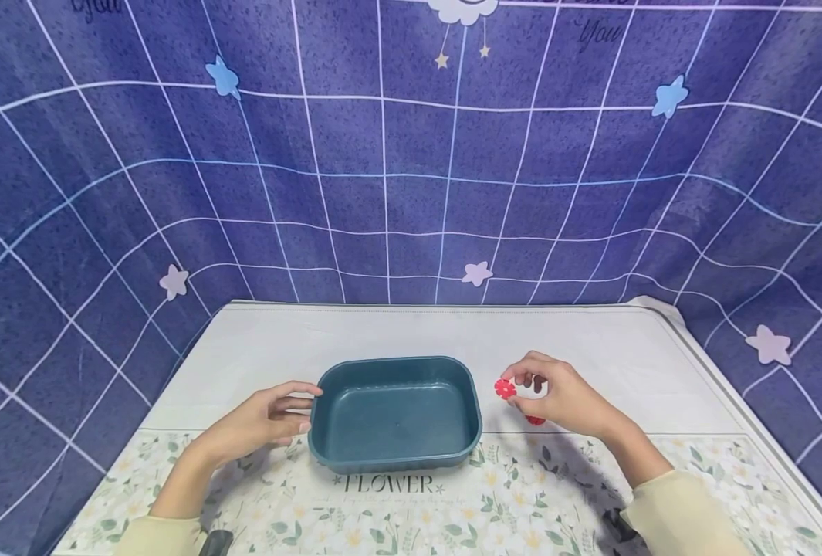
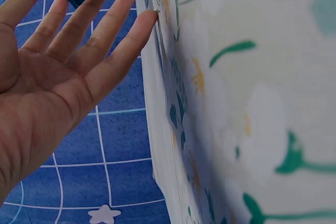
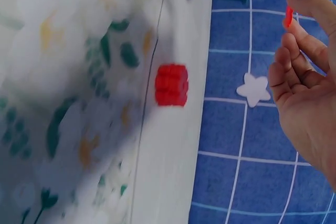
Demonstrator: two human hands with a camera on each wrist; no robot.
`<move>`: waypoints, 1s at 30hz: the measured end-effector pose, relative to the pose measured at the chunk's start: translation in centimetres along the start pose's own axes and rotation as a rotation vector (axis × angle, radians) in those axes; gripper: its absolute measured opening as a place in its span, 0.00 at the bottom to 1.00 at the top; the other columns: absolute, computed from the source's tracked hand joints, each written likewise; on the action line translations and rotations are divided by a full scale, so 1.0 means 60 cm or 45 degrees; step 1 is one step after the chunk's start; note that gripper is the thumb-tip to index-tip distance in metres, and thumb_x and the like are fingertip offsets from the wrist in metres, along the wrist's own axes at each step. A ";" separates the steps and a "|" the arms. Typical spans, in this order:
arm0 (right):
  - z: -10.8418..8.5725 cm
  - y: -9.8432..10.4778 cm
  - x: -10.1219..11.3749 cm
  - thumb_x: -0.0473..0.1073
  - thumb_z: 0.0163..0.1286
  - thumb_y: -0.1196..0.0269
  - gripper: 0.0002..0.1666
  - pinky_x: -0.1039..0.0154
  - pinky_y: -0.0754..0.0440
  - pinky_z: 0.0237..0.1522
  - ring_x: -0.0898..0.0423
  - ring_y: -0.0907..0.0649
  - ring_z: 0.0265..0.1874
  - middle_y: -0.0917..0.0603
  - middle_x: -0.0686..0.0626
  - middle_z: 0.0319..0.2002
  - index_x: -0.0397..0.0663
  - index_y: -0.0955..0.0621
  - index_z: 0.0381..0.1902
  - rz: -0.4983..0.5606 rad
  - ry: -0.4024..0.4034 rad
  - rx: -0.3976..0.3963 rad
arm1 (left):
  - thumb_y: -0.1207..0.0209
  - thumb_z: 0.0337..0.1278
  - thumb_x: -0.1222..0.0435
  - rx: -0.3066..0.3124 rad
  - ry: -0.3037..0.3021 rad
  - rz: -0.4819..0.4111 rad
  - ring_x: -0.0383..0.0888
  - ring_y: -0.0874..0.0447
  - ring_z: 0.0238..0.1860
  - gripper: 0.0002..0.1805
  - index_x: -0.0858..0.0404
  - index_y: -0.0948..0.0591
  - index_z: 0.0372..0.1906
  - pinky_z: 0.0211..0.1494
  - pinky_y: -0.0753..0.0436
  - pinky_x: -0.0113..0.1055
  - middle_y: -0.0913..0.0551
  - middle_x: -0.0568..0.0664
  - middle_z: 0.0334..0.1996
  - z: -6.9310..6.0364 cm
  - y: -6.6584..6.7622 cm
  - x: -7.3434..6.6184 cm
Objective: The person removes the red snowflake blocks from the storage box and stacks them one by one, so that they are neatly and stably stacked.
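A dark teal rectangular basin (image 1: 397,421) stands in the middle of the table, its open side up. Beside its left wall is my left hand (image 1: 272,413), fingers spread and fairly straight, the tips at the rim; in the left wrist view the palm (image 2: 47,87) holds nothing. Between thumb and forefinger, my right hand (image 1: 563,394) pinches a red snowflake-shaped disc (image 1: 505,388), lifted just right of the basin. Seen edge-on in the right wrist view, that disc is thin. Below the right hand lies a stack of red discs (image 3: 171,85), mostly hidden by the hand in the head view.
A white tabletop cover (image 1: 272,332) with a floral mat (image 1: 355,525) lies under everything. Behind and on both sides hangs a blue-purple curtain (image 1: 411,201) with a grid and stars. Dark wrist straps show near both sleeves.
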State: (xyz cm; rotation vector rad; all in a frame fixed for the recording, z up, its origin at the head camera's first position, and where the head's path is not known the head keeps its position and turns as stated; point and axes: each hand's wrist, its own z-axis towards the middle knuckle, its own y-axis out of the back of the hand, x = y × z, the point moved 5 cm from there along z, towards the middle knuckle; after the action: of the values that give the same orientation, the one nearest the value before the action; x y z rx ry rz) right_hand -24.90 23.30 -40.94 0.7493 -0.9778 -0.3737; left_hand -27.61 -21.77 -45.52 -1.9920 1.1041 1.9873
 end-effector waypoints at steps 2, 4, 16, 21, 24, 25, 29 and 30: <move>-0.006 0.003 -0.008 0.31 0.58 0.27 0.17 0.65 0.19 0.39 0.53 0.21 0.36 0.18 0.50 0.34 0.53 0.13 0.44 -0.005 -0.009 -0.004 | 0.36 0.70 0.59 -0.004 0.000 0.002 0.65 0.23 0.68 0.32 0.61 0.31 0.74 0.60 0.13 0.54 0.26 0.70 0.70 0.000 0.000 0.000; -0.013 0.005 -0.018 0.31 0.58 0.27 0.17 0.65 0.19 0.39 0.53 0.21 0.36 0.18 0.50 0.34 0.53 0.13 0.44 -0.001 -0.027 -0.002 | 0.36 0.70 0.59 -0.005 0.002 0.003 0.66 0.23 0.68 0.32 0.61 0.31 0.74 0.60 0.13 0.54 0.27 0.70 0.70 0.000 0.000 0.000; -0.048 0.006 -0.062 0.33 0.59 0.25 0.14 0.64 0.18 0.40 0.52 0.20 0.36 0.18 0.50 0.35 0.49 0.13 0.43 0.039 -0.161 0.006 | 0.36 0.70 0.59 -0.007 -0.007 0.013 0.67 0.26 0.70 0.31 0.59 0.30 0.74 0.59 0.13 0.54 0.28 0.70 0.71 -0.001 -0.001 0.002; -0.060 0.005 -0.081 0.33 0.60 0.27 0.13 0.63 0.14 0.43 0.54 0.20 0.37 0.19 0.49 0.35 0.47 0.13 0.44 0.051 -0.241 0.020 | 0.36 0.70 0.59 0.000 -0.007 0.010 0.67 0.25 0.70 0.31 0.60 0.31 0.74 0.60 0.13 0.55 0.28 0.70 0.71 -0.001 -0.002 0.001; -0.066 0.003 -0.092 0.32 0.60 0.27 0.14 0.64 0.13 0.44 0.57 0.20 0.37 0.19 0.50 0.36 0.47 0.13 0.44 0.041 -0.269 0.017 | 0.36 0.70 0.59 0.000 -0.006 0.009 0.67 0.26 0.70 0.31 0.60 0.31 0.74 0.60 0.13 0.55 0.28 0.70 0.71 -0.001 -0.002 0.000; -0.068 0.003 -0.095 0.33 0.60 0.27 0.14 0.64 0.13 0.44 0.58 0.20 0.37 0.18 0.51 0.36 0.47 0.13 0.44 0.032 -0.275 0.018 | 0.36 0.70 0.59 -0.001 -0.006 0.009 0.67 0.26 0.70 0.31 0.60 0.31 0.74 0.60 0.13 0.54 0.28 0.70 0.71 -0.001 -0.002 0.000; -0.072 -0.001 -0.107 0.34 0.60 0.26 0.14 0.66 0.14 0.44 0.60 0.19 0.39 0.17 0.52 0.39 0.47 0.14 0.45 0.000 -0.313 0.031 | 0.36 0.70 0.59 -0.002 -0.003 0.013 0.68 0.26 0.70 0.31 0.60 0.31 0.74 0.60 0.13 0.54 0.28 0.70 0.71 -0.002 -0.002 -0.002; -0.073 -0.001 -0.109 0.34 0.60 0.26 0.14 0.66 0.15 0.44 0.60 0.19 0.39 0.17 0.52 0.39 0.47 0.14 0.45 -0.008 -0.324 0.033 | 0.36 0.70 0.59 -0.002 -0.002 0.015 0.68 0.26 0.70 0.31 0.60 0.31 0.74 0.60 0.13 0.54 0.28 0.70 0.71 -0.002 -0.002 -0.002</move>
State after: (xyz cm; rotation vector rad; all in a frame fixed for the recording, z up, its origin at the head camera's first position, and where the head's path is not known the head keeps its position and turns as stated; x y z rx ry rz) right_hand -24.60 28.93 -46.44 0.7400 -1.2214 -0.4708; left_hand -27.39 -21.69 -45.43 -1.9892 1.1172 1.9950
